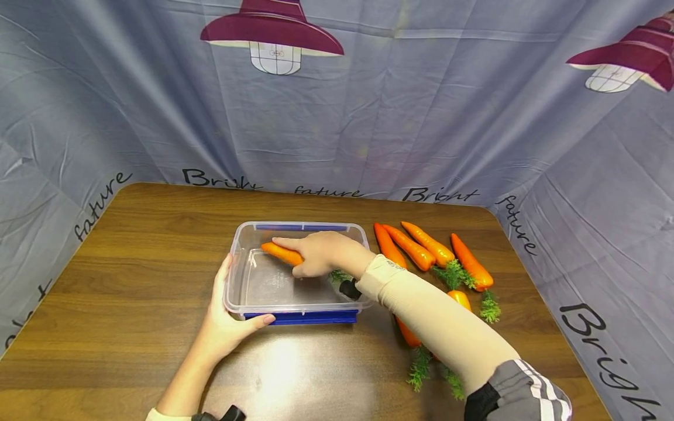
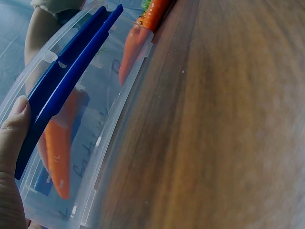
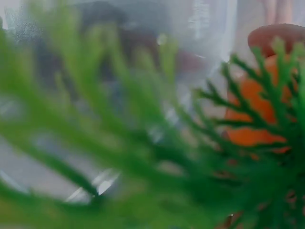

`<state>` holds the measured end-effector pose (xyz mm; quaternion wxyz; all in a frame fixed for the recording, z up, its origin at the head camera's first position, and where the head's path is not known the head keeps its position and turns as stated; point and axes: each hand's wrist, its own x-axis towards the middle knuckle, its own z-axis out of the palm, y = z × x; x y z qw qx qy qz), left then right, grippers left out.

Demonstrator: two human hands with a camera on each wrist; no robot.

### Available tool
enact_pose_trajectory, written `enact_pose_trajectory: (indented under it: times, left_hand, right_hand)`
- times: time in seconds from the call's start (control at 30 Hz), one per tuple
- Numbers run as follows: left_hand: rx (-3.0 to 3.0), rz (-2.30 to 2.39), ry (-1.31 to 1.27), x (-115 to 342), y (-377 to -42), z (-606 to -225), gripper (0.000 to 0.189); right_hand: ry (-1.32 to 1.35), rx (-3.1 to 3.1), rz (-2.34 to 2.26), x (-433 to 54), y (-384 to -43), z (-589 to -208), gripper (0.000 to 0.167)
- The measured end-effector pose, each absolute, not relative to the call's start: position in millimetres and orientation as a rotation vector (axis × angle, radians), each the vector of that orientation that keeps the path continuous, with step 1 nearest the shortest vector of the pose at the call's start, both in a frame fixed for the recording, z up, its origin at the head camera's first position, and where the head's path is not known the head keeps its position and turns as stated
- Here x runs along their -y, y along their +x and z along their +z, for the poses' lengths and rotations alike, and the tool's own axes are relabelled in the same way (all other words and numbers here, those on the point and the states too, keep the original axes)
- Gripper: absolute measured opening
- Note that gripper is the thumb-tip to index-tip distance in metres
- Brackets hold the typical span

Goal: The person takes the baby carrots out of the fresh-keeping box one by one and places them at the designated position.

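A clear plastic food container (image 1: 279, 305) with blue side clasps (image 1: 316, 317) stands lidless on the table. My left hand (image 1: 223, 321) grips its near left corner, the thumb lying by the front clasp and the fingers along the left wall. Inside the container, my right hand (image 1: 323, 252) holds an orange carrot (image 1: 281, 252), its tip towards the left and the index finger stretched along it. Through the wall in the left wrist view, that carrot (image 2: 58, 160) slants downward. Green carrot leaves (image 3: 248, 167) fill much of the right wrist view, blurred and hiding most of the hand.
Several more leafy carrots (image 1: 416, 248) lie right of the container, some partly under the right forearm. One carrot (image 1: 471, 263) is farthest right. The wooden table (image 1: 158, 245) is bordered by grey-blue printed curtains (image 1: 368, 117) at the back and sides.
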<state>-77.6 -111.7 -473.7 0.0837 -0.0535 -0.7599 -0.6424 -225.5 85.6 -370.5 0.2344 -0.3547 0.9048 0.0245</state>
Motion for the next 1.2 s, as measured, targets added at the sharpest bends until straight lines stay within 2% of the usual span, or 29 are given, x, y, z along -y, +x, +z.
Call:
enact_pose_trajectory:
  times: [0.47, 0.77, 0.9, 1.2]
  left_hand:
    - [2.241, -1.939, -0.21, 111.9, -79.2, -477.6, 0.133]
    - [2.246, -1.924, -0.199, 110.4, -79.0, -478.1, 0.133]
    - [2.244, -1.948, -0.211, 109.0, -79.4, -479.1, 0.132]
    - [2.254, -1.931, -0.204, 109.1, -78.5, -476.5, 0.133]
  right_hand:
    - [-1.151, -2.662, -0.046, -144.1, -190.8, -317.3, 0.075]
    - [-1.033, -2.776, -0.086, -219.8, -156.6, -307.4, 0.077]
    - [-0.923, -2.88, -0.135, -267.5, -133.4, -317.0, 0.075]
    - [-0.322, -2.812, -0.221, -367.2, -89.0, -336.6, 0.071]
